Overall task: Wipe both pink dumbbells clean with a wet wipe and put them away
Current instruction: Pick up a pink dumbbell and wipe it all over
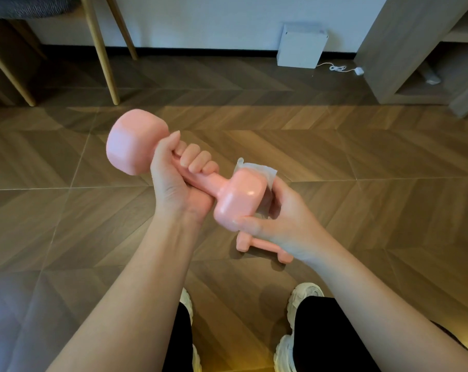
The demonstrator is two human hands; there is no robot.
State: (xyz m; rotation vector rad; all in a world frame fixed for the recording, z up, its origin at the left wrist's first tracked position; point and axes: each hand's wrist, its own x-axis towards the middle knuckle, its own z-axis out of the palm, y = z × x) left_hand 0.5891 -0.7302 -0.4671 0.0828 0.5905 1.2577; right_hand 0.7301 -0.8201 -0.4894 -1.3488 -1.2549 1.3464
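My left hand grips the handle of a pink dumbbell, held up in front of me and tilted, its far head up left and its near head low right. My right hand cups that near head, pressing a white wet wipe against its far side; the wipe's edge sticks out above the head. A second pink dumbbell lies on the floor right under my right hand, its middle hidden by my wrist.
Wood-pattern floor all around. Wooden chair legs stand at the back left. A white box with a cable leans on the wall. A grey shelf unit fills the back right. My white shoes are below.
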